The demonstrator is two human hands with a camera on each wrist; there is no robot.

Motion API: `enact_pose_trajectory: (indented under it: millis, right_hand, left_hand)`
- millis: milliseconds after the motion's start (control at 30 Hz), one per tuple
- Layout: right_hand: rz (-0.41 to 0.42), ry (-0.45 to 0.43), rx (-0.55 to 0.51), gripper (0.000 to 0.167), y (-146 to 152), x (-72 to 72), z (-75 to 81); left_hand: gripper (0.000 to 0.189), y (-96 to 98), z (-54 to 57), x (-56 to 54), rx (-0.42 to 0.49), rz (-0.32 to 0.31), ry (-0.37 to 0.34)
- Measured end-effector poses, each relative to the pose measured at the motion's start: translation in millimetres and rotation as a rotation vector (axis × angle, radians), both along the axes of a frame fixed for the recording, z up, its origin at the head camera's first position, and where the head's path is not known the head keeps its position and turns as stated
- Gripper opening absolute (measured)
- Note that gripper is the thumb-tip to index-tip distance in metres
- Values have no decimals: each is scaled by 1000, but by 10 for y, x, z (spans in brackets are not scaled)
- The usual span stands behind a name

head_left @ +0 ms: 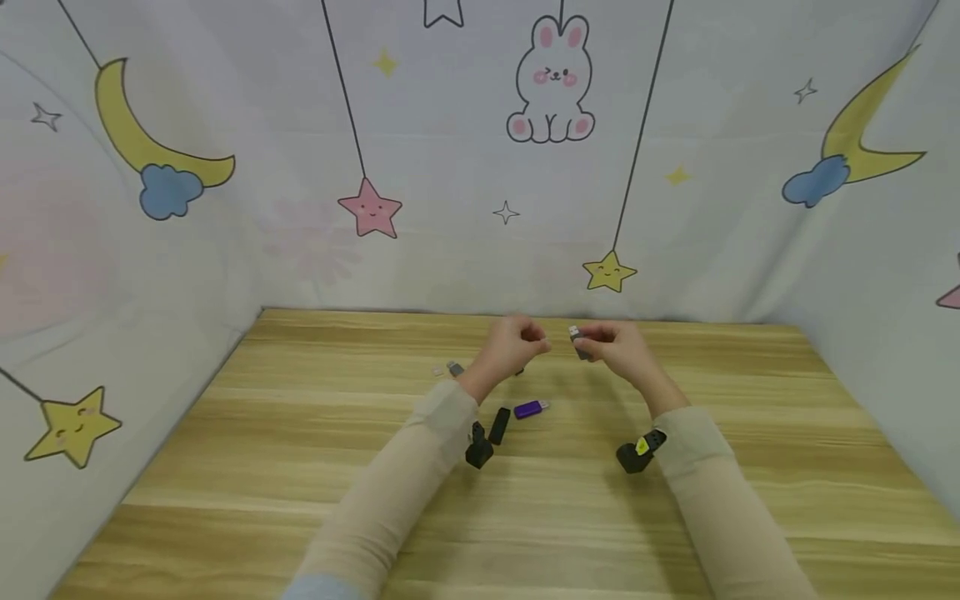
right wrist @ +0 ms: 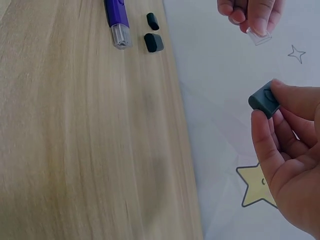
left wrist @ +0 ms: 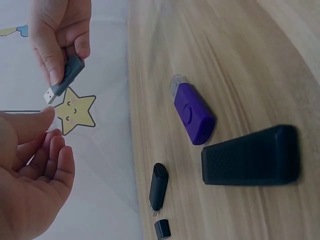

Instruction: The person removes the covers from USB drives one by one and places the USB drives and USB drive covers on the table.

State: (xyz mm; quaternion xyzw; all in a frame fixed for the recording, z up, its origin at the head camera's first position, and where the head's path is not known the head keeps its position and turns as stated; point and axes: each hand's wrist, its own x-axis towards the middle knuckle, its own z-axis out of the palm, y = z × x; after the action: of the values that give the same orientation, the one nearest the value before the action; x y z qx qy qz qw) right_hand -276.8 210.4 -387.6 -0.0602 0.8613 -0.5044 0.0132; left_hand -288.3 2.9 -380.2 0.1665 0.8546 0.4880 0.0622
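My right hand point(head_left: 621, 348) pinches a dark grey USB flash drive point(head_left: 579, 342) by its body. The drive's bare metal plug point(left wrist: 49, 96) points toward the left hand in the left wrist view. My left hand point(head_left: 510, 346) pinches a small clear cap point(right wrist: 259, 37) between thumb and fingertips, apart from the plug. Below the hands, a purple flash drive point(left wrist: 194, 112) lies on the table with a clear cap over its plug. Beside it is a long black stick-shaped piece point(left wrist: 250, 156). A small black flash drive point(left wrist: 159, 186) lies near a short black cap point(left wrist: 162, 229).
Left of the left wrist, a grey flash drive point(head_left: 455, 368), partly hidden by the wrist, lies near a small clear piece point(head_left: 438, 370). The wooden table point(head_left: 300, 433) ends at a printed cloth backdrop point(head_left: 450, 267). Each wrist wears a black camera.
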Motion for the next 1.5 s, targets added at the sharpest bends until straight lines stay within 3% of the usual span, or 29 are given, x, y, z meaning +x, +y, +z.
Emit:
enact_pose_trajectory:
  millis: [500, 767, 1133, 1500]
  right_hand:
    - [-36, -96, -19, 34, 36, -134, -167]
    - [-59, -124, 24, 35, 29, -175, -223]
    - [-71, -168, 73, 34, 97, -203, -367]
    - [-56, -188, -9, 29, 97, -147, -425]
  left_hand:
    - [13, 164, -172, -142, -54, 2, 27]
    - [9, 249, -248, -201, -79, -14, 35]
    - [10, 317, -338, -235, -179, -51, 20]
    - [18, 336, -389, -258, -239, -101, -22]
